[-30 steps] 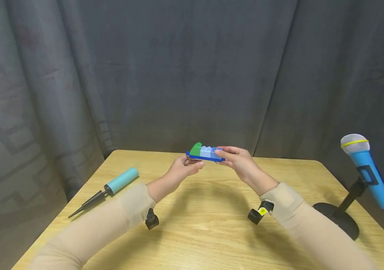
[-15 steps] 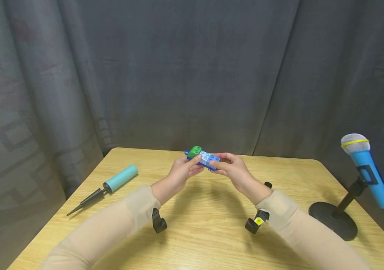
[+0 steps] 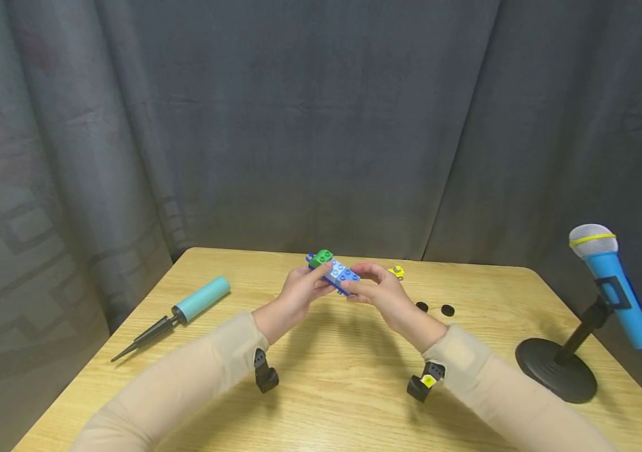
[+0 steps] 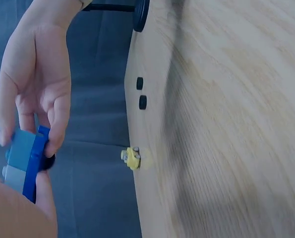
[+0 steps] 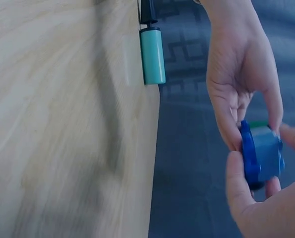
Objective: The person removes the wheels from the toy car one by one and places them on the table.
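Both hands hold a toy vehicle of building blocks (image 3: 336, 269) above the table. It has a blue base (image 5: 250, 153) with green, white and light blue studded bricks on top. My left hand (image 3: 294, 298) grips the green end, thumb over the top. My right hand (image 3: 393, 302) pinches the light blue end between thumb and fingers. In the left wrist view a dark round part (image 4: 48, 162) shows under the base beside the right fingers. The right hand's fingertips hide part of that end.
Past the right hand lie two black wheels (image 3: 447, 310) and a small yellow toy piece (image 3: 396, 272). A teal hand pump (image 3: 203, 299) lies on the left of the wooden table (image 3: 343, 389). At the right stands a blue toy microphone (image 3: 620, 295) on a black round-based stand.
The toy vehicle has come nearer and turned, its light blue end swinging down toward me. My left thumb has moved onto its top. The wheels and yellow piece have come into view.
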Motion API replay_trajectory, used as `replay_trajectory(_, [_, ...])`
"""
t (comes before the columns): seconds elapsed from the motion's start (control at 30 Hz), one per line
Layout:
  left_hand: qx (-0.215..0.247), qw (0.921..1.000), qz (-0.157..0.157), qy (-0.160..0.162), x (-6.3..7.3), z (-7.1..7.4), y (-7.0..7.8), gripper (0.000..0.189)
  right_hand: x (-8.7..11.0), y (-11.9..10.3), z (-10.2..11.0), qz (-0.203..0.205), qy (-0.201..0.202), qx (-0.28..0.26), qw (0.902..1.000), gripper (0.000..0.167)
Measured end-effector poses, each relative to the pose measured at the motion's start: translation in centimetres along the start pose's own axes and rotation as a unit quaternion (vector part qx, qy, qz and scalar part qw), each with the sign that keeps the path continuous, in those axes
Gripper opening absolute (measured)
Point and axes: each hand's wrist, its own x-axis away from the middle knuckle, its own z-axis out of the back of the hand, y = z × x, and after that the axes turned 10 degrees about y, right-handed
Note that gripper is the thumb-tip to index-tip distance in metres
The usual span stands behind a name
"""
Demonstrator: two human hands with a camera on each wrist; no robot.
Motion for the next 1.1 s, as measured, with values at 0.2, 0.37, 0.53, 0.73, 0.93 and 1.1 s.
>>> replay_trajectory(0.2, [-0.042, 0.9975, -0.008, -0.056, -0.4, 1.0, 0.4, 0.041, -0.5, -0.5, 1.3, -0.008, -0.048, 0.038, 0.9981, 0.059])
replay_trajectory(0.37, [-0.08, 0.9902, 0.001, -0.114, -0.4, 1.6, 0.9, 0.04, -1.3, -0.9, 2.5, 0.004, -0.095, 0.046, 0.9944, 0.062])
replay_trajectory(0.53, [-0.111, 0.9749, 0.015, -0.192, -0.2, 2.0, 1.3, 0.041, -2.4, -1.4, 3.6, 0.033, -0.153, 0.05, 0.9864, 0.056])
replay_trajectory(0.73, [-0.133, 0.9492, 0.022, -0.284, -0.3, 2.3, 1.1, 0.037, -4.1, -1.2, 4.5, 0.081, -0.278, 0.016, 0.9569, 0.051])
replay_trajectory(0.93, [-0.149, 0.9265, 0.034, -0.344, 0.0, 2.2, 1.0, 0.032, -4.8, -0.9, 4.7, 0.088, -0.376, 0.006, 0.9223, 0.045])
replay_trajectory(1.1, [-0.144, 0.9173, 0.057, -0.367, 0.3, 2.2, 1.2, 0.028, -5.1, -0.8, 4.6, 0.081, -0.396, 0.017, 0.9145, 0.04])
